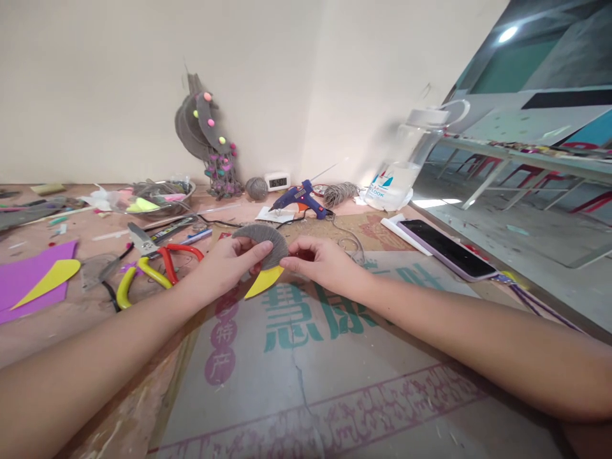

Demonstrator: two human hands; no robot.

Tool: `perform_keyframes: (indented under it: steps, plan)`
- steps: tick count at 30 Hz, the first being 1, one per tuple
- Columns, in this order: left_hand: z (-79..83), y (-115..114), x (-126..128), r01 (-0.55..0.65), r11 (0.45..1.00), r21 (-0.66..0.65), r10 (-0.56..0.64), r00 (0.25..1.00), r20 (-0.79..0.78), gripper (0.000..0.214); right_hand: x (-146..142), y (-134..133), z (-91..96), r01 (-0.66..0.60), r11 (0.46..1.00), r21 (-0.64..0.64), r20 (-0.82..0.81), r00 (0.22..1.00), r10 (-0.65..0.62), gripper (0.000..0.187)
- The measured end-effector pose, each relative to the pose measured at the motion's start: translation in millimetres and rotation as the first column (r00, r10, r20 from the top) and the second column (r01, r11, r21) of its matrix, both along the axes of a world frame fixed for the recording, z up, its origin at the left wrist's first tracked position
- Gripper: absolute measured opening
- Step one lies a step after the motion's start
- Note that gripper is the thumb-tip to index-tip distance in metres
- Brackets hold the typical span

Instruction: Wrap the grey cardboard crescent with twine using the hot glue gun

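Note:
A crescent-shaped piece, mostly covered in grey cord with its lower tip still bare yellow, is held up above the printed cardboard sheet. My left hand pinches it from the left, thumb across the cord. From the right, my right hand closes thumb and fingers at its edge, near where cord meets yellow. A strand of grey cord lies loosely curled behind my right hand. Just beyond the piece, a blue glue gun rests on the table.
On the left lie yellow-handled pliers, red-handled scissors and purple foam sheets. Behind stand a glass bowl of scraps, a decorated cord moon, a small clock and a water bottle. A phone sits right.

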State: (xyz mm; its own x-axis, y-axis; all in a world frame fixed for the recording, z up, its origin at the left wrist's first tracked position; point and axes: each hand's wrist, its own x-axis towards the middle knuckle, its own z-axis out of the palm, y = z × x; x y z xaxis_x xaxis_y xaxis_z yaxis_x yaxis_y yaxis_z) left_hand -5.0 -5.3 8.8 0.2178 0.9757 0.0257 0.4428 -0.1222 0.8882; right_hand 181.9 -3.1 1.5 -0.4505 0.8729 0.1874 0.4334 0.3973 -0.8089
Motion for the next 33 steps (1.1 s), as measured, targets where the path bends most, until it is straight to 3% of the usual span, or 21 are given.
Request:
perform_keyframes:
  steps: [7,11,16,21,33]
  plan:
    - [1.1,0.3,0.4,0.058,0.998,0.029,-0.057,0.997,-0.047,0.031,1.4,0.2,0.4,-0.001,0.998,-0.068,-0.038,0.999,-0.002,0.025]
    - [-0.3,0.2,0.4,0.05,0.999,-0.008,-0.05,0.999,-0.003,0.032,4.7,0.3,1.8,0.043,0.999,-0.018,-0.049,0.998,-0.043,0.035]
    - [-2.9,1.1,-0.9,0.055,0.998,0.019,-0.055,0.998,-0.002,0.034,4.5,0.2,3.3,0.144,0.989,0.032,-0.109,0.984,-0.14,0.035]
    - [-3.0,2.5,-1.0,0.037,0.999,0.028,-0.036,0.999,-0.031,0.034,0.0,0.7,-0.4,0.054,0.987,0.15,0.016,0.998,-0.057,0.026]
    - [1.0,-0.7,0.5,0.053,0.998,0.03,-0.051,0.996,-0.074,0.032,1.3,0.8,-0.6,0.01,0.991,0.135,0.046,0.999,-0.016,0.02]
